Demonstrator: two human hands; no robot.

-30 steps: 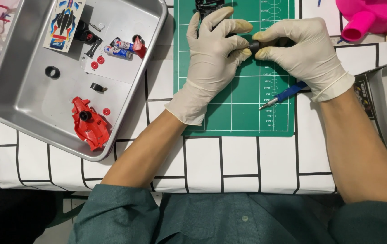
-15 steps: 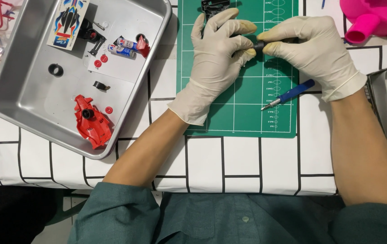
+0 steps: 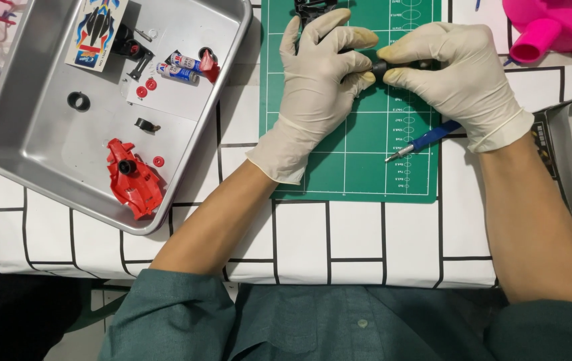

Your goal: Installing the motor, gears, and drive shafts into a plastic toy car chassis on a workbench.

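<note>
Both gloved hands meet over the green cutting mat (image 3: 349, 160), the left hand (image 3: 316, 87) and right hand (image 3: 456, 77) pinched together on a small dark part (image 3: 381, 67), mostly hidden by fingertips. The mat lies on a white tablecloth (image 3: 366, 241) with black grid lines. Left sits a metal tray (image 3: 38, 154) holding a red car body (image 3: 133, 179); a blue pen (image 3: 423, 142) rests beside the right wrist.
</note>
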